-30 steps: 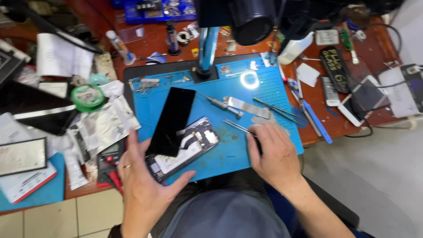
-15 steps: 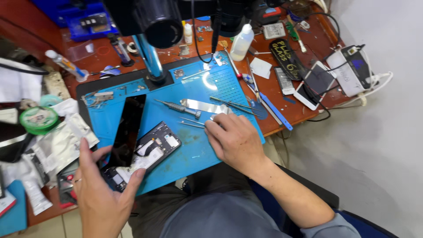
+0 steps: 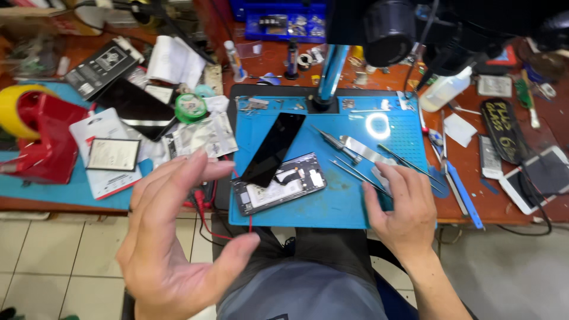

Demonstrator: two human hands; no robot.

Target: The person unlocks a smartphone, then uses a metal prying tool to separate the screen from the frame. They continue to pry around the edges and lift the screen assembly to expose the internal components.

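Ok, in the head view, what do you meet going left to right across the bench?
Red stand → green tape roll → black screen panel → opened phone → metal tweezers → right hand → blue tool → white phone. The left hand hangs open in front of the bench, holding nothing.

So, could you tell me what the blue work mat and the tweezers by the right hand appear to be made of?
The blue mat looks like matte silicone or rubber: soft sheen, moulded trays along its top edge. The tweezers look like bare metal: thin, grey, glinting.
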